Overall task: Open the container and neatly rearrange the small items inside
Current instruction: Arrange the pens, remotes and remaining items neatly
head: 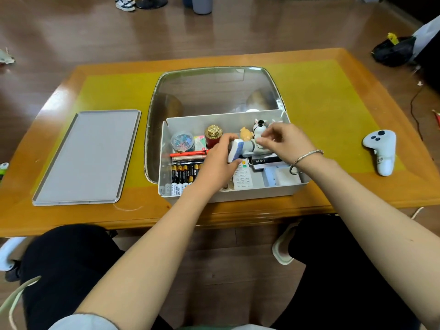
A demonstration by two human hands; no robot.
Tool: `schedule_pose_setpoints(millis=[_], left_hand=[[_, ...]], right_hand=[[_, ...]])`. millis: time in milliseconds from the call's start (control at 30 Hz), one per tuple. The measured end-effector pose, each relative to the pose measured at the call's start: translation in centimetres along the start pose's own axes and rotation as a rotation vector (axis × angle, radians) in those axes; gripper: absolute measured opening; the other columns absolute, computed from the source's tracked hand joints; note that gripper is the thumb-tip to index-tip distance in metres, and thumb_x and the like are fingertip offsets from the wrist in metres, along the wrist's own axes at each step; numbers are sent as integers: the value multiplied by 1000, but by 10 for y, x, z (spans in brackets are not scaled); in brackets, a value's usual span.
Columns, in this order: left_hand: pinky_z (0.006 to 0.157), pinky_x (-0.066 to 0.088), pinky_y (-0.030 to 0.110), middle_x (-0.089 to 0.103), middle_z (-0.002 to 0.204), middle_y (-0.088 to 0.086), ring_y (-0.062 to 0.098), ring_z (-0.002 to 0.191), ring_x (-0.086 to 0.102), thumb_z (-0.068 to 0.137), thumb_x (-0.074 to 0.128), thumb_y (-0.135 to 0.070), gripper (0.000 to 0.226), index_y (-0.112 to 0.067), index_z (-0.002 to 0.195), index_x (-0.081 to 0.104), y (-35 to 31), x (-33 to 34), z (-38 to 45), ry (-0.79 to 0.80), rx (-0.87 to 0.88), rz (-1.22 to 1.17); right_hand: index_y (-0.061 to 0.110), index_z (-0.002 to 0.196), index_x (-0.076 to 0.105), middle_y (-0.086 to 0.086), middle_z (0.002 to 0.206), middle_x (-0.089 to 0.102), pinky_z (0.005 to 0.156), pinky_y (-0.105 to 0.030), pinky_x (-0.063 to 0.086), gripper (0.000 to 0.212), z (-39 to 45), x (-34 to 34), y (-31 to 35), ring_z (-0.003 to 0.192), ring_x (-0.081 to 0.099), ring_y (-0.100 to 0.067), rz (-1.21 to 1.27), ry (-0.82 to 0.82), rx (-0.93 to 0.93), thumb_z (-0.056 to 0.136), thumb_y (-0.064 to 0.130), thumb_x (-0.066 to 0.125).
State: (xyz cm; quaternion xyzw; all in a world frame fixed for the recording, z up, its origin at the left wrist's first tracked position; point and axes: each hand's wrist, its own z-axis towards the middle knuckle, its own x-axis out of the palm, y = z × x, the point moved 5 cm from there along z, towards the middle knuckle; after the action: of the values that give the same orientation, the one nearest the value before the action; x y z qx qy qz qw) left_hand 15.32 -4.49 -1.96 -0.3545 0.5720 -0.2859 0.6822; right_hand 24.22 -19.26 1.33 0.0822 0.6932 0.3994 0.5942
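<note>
Both hands work at frame centre inside the open container, left hand gripping a white-blue block, right hand pinching a grey piece; best seat them gently, sparing the figurines

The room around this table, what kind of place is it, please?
Probably a living room or another room of a home, though that is a guess. A low wooden table stands on a wood floor, sneakers lie on the floor beyond it, and a white game controller rests on the table.
</note>
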Motion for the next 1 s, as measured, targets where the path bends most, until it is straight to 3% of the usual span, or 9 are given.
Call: schedule_pose_setpoints(millis=[67,167,367,467,533,633,767,900,1000], left_hand=[[79,50,29,60,108,0,18,96,60,86,68,-12,46,-22,122,41,9,-9,-5,-42,-35,8],[68,42,13,56,102,-7,11,89,57,86,69,-13,45,-26,118,40,19,-19,-12,-121,-54,25],[63,40,10,56,98,-11,5,85,56,87,68,-17,46,-27,122,41,26,-19,-22,-94,-91,29],[61,42,6,55,95,-15,-4,81,55,88,67,-19,44,-29,122,42,25,-18,-23,-66,-80,22],[65,43,9,59,96,-13,-1,83,57,88,67,-22,43,-28,124,44,24,-17,-23,-54,-73,13],[77,50,29,62,103,-7,11,92,59,87,68,-26,44,-26,125,45,22,-18,-22,-43,-76,9],[81,52,36,59,102,-10,14,94,60,84,72,-25,48,-27,125,45,22,-18,-20,-28,-109,3],[83,52,34,60,112,-6,16,100,59,80,76,-27,57,-26,127,44,20,-17,-17,-28,-128,16],[80,52,32,63,108,-1,17,95,62,75,80,-27,62,-22,126,44,11,-12,-13,-24,-134,-8]], right_hand=[[18,88,66,-1,90,67,78,-30,49,19,0,7,-6,88,62,-19,-333,112,-62,78,32,73],[21,93,66,-3,100,62,77,-31,46,34,-2,31,-6,95,59,-23,-610,248,-112,69,41,79],[18,93,63,-6,101,63,83,-34,43,47,10,38,-4,96,59,-26,-848,174,-93,65,52,78],[20,94,63,-4,101,64,83,-33,41,42,9,38,-8,99,58,-25,-823,148,-55,68,49,77],[22,93,62,-3,100,66,81,-32,41,37,7,40,-9,98,59,-24,-803,141,-40,70,48,76],[25,88,61,-2,95,67,79,-31,40,32,6,39,-9,95,59,-23,-748,143,-39,70,46,77],[24,87,62,0,92,67,80,-31,40,30,3,34,-10,94,59,-23,-641,180,-39,71,47,75],[18,89,67,-1,84,68,79,-31,49,19,-2,26,3,81,61,-18,-303,123,-56,83,36,67],[13,97,67,-7,80,71,74,-32,51,24,-8,28,22,75,65,-18,59,153,-52,89,34,60]])
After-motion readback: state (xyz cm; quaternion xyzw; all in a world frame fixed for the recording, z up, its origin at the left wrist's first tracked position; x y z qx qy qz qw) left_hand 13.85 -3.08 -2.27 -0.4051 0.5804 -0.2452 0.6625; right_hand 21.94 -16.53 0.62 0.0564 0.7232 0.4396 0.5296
